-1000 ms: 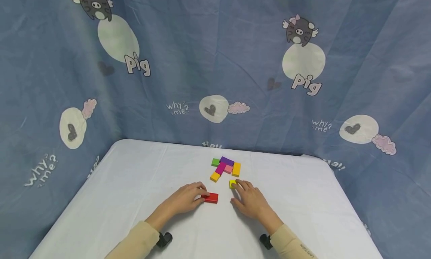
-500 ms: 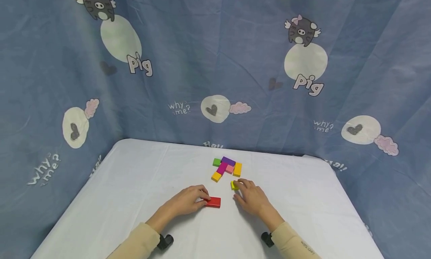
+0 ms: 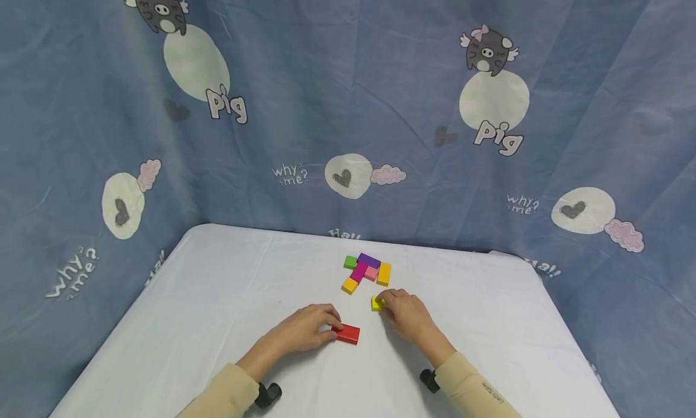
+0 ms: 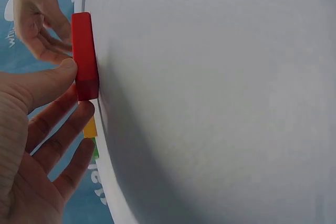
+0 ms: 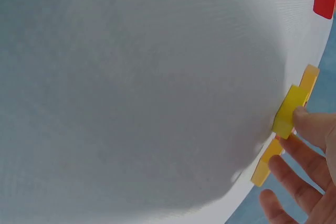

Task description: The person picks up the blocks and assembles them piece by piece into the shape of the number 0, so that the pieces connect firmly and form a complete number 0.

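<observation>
My left hand (image 3: pixel 312 327) holds the left end of a red rectangular block (image 3: pixel 348 333) between thumb and fingers, low over the white tabletop. In the left wrist view the thumb presses one face of the red block (image 4: pixel 85 56), its other fingers spread below. To the right and farther off, my right hand (image 3: pixel 405 314) pinches a small yellow block (image 3: pixel 376 304), its fingertips covering the block's right side. The right wrist view shows the thumb against the yellow block (image 5: pixel 290 111), with the index fingertip at its lower end.
Just beyond the yellow block lies a loose cluster: a green block (image 3: pixel 350 262), a purple block (image 3: pixel 369 260), a magenta block (image 3: pixel 359 272), a pink block (image 3: pixel 371 273) and two orange ones. A blue printed curtain (image 3: pixel 348 104) hangs behind the white-covered table (image 3: pixel 234 273).
The red block, in my left hand, has come nearer to me, shifted slightly right and turned a little. My right thumb has drawn in toward the yellow block, which sits slightly nearer to me.
</observation>
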`<state>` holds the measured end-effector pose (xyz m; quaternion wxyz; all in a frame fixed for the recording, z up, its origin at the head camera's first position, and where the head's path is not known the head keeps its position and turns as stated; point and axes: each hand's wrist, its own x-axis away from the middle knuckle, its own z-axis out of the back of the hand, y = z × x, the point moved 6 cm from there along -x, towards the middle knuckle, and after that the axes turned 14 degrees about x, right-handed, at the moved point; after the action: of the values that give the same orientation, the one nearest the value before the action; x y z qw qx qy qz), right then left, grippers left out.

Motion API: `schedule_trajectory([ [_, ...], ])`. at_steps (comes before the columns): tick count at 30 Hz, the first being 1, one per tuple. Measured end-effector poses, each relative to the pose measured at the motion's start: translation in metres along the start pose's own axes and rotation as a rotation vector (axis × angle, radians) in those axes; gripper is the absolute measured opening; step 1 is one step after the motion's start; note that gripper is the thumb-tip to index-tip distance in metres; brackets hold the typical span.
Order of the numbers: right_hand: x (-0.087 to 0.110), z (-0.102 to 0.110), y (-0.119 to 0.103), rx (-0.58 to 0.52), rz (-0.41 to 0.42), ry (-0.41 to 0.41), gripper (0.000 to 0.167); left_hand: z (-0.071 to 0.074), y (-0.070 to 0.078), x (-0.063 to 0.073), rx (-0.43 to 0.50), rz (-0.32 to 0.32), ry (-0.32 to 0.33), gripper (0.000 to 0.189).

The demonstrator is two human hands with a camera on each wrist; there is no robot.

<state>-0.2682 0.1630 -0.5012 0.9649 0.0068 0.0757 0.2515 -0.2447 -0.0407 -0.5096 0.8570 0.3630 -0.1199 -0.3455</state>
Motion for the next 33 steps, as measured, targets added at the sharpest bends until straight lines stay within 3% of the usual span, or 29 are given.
schedule_trajectory([
  [10, -0.0011, 0.0036, -0.0025, 0.002, 0.026, 0.052, 0.028, -0.0004, 0.0037, 0.0009, -0.006, -0.026, 0.013, 0.014],
  [33, -0.0012, 0.0033, -0.003, -0.031, 0.018, 0.01, 0.028, -0.0029, 0.0051, 0.0039, -0.016, -0.024, 0.001, 0.015],
])
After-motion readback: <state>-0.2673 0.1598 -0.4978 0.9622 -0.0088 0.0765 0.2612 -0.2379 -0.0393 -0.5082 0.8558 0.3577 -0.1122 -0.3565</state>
